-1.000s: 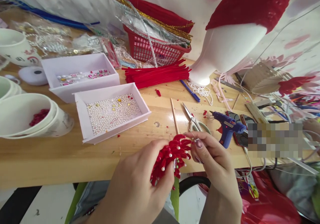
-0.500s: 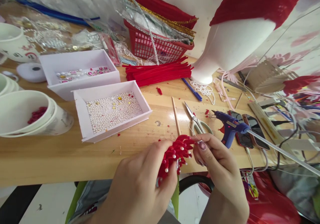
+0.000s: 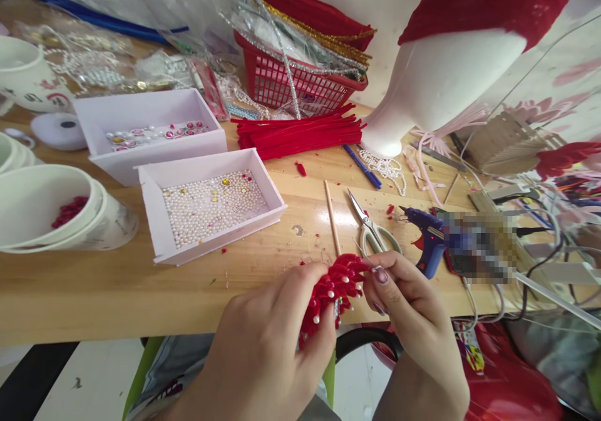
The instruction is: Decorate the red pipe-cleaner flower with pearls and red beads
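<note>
Left hand [image 3: 267,339] wrapped around red pearl-tipped flower [image 3: 331,292], held just over the desk's [image 3: 117,289] near edge. Right hand [image 3: 408,311] pinching one petal tip between thumb and forefinger. Scissors [image 3: 370,227] and glue gun [image 3: 427,233] lie just beyond the hands; tray of pearls [image 3: 211,205] farther left, mid-desk.

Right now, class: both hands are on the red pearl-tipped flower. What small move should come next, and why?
Probably a small turn of the red flower in the left hand. The right hand pinches something thin, too fine to identify, at the flower's top right edge, so turning would bring the next pearl-tipped loop to those fingertips.
</note>
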A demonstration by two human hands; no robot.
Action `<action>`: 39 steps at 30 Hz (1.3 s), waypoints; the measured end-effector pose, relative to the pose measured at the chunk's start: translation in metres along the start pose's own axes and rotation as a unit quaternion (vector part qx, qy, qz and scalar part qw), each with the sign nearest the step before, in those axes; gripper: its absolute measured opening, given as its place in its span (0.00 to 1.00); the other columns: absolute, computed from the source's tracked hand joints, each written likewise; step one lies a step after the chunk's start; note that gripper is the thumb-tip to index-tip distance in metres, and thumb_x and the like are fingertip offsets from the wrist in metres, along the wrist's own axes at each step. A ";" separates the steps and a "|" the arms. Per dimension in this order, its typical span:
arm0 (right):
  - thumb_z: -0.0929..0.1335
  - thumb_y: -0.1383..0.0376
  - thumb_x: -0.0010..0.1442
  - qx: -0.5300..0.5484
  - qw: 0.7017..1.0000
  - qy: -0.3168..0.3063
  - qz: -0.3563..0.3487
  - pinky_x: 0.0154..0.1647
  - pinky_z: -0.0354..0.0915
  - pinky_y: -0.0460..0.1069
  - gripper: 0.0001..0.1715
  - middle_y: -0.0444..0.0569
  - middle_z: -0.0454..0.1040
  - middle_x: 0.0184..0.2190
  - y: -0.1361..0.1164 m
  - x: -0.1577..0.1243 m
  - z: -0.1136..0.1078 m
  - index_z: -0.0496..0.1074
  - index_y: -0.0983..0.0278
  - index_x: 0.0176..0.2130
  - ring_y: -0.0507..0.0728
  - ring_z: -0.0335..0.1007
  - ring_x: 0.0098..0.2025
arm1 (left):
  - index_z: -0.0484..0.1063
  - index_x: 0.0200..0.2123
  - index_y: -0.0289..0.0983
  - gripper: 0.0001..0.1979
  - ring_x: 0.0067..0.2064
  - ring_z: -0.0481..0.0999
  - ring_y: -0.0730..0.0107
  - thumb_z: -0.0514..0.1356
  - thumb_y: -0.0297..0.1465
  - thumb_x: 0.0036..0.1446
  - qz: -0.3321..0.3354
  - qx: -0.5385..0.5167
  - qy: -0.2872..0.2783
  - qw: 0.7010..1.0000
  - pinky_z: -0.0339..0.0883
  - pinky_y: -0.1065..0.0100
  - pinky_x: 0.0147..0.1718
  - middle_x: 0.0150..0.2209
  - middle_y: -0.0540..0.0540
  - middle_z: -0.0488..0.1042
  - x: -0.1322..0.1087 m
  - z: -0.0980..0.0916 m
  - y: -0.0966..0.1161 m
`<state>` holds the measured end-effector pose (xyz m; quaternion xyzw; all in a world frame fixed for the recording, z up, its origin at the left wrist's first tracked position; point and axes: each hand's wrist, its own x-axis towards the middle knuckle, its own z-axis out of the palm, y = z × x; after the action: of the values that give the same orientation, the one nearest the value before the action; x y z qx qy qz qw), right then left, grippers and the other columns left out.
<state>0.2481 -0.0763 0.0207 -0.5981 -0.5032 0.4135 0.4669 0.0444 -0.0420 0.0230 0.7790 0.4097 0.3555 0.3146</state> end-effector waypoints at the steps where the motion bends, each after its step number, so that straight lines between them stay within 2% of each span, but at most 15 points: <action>1: 0.66 0.56 0.72 0.002 1.000 -0.001 0.002 0.23 0.56 0.44 0.11 0.38 0.62 0.20 0.000 0.000 0.000 0.76 0.57 0.43 0.48 0.57 0.23 | 0.67 0.52 0.42 0.14 0.36 0.85 0.70 0.58 0.26 0.64 0.000 0.002 -0.002 1.000 0.79 0.71 0.33 0.40 0.53 0.83 0.000 0.000 0.000; 8: 0.67 0.57 0.71 0.005 1.000 -0.010 0.001 0.22 0.54 0.44 0.10 0.38 0.63 0.20 0.001 0.001 -0.001 0.75 0.57 0.41 0.48 0.55 0.22 | 0.67 0.52 0.40 0.14 0.35 0.85 0.68 0.58 0.26 0.64 0.018 0.022 0.004 1.000 0.80 0.68 0.32 0.41 0.51 0.84 0.001 -0.001 -0.001; 14: 0.67 0.56 0.71 0.006 1.000 -0.016 0.003 0.22 0.53 0.44 0.12 0.38 0.63 0.20 0.001 0.002 0.000 0.75 0.58 0.38 0.48 0.55 0.22 | 0.69 0.49 0.37 0.12 0.31 0.85 0.65 0.58 0.25 0.62 0.043 0.032 0.022 0.998 0.80 0.64 0.27 0.38 0.49 0.85 0.003 0.000 -0.002; 23: 0.68 0.55 0.70 0.030 0.999 -0.020 0.022 0.21 0.51 0.45 0.13 0.38 0.61 0.19 0.004 0.003 -0.002 0.75 0.60 0.38 0.49 0.54 0.21 | 0.68 0.50 0.38 0.13 0.32 0.85 0.66 0.58 0.25 0.62 0.040 0.020 0.019 0.999 0.79 0.67 0.29 0.38 0.48 0.85 0.004 0.001 -0.003; 29: 0.67 0.54 0.70 0.052 0.998 -0.022 0.038 0.22 0.51 0.46 0.13 0.38 0.60 0.19 0.010 0.004 -0.004 0.78 0.58 0.45 0.49 0.53 0.21 | 0.71 0.47 0.40 0.12 0.32 0.84 0.72 0.59 0.25 0.60 -0.044 -0.087 -0.003 0.995 0.78 0.73 0.33 0.37 0.52 0.85 0.007 -0.004 -0.005; 33: 0.68 0.54 0.70 0.086 0.995 0.012 0.039 0.22 0.51 0.46 0.15 0.37 0.59 0.18 0.013 0.007 -0.004 0.77 0.59 0.49 0.49 0.52 0.21 | 0.73 0.43 0.43 0.10 0.32 0.84 0.72 0.59 0.26 0.59 -0.113 -0.170 -0.024 0.979 0.79 0.74 0.31 0.34 0.53 0.84 0.006 -0.006 -0.006; 36: 0.70 0.53 0.67 0.133 0.989 0.051 0.043 0.20 0.50 0.45 0.15 0.37 0.59 0.17 0.017 0.012 -0.003 0.77 0.60 0.47 0.48 0.50 0.19 | 0.74 0.45 0.45 0.12 0.35 0.85 0.71 0.60 0.27 0.59 -0.164 -0.224 0.001 0.961 0.79 0.75 0.32 0.36 0.52 0.84 0.007 -0.013 -0.006; 39: 0.73 0.52 0.63 0.196 0.977 0.056 0.069 0.20 0.50 0.44 0.16 0.36 0.58 0.17 0.024 0.020 0.001 0.76 0.61 0.44 0.47 0.49 0.17 | 0.72 0.50 0.45 0.15 0.38 0.85 0.70 0.63 0.32 0.59 -0.212 -0.232 0.066 0.947 0.79 0.76 0.33 0.40 0.50 0.84 0.017 -0.031 -0.008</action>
<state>0.2552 -0.0578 -0.0034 -0.5507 -0.3427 0.5013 0.5727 0.0230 -0.0177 0.0387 0.5539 0.4915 0.4164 0.5274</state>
